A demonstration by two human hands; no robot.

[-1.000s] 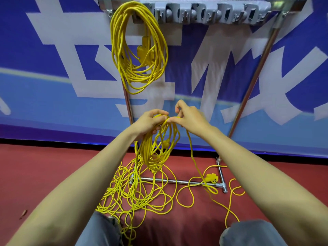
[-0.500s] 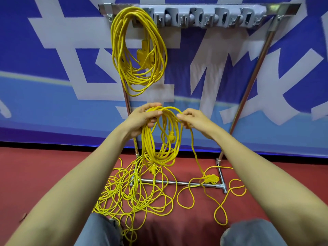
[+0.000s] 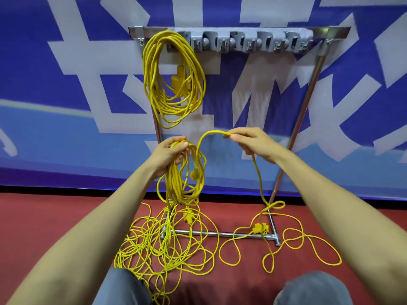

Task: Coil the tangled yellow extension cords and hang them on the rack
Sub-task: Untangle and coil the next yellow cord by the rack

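**A:** Your left fingers were curled round the top of the half-made coil, left of centre in the frame, with the thumb over the bundle. That let the gathered turns hang free below your left hand without sliding apart.

**B:** Beneath it, at lower left, the tangled pile lay on the red floor across the base bar. You held the coil clear above it, I'd judge, so fresh turns would not snag. One finished coil already hung at the left end of the rack, in the upper middle.

**A:** Right of centre, your right hand pinched a single strand between thumb and bent fingertips. It was set apart from the left hand, so the cord arched between your hands, ready to become the next turn.

**B:** From that pinch the strand dropped to the plug near the bar's right end, then ran into the loose loops at lower right. You had plenty left to draw in, and that plug looked likely to catch on the bar.
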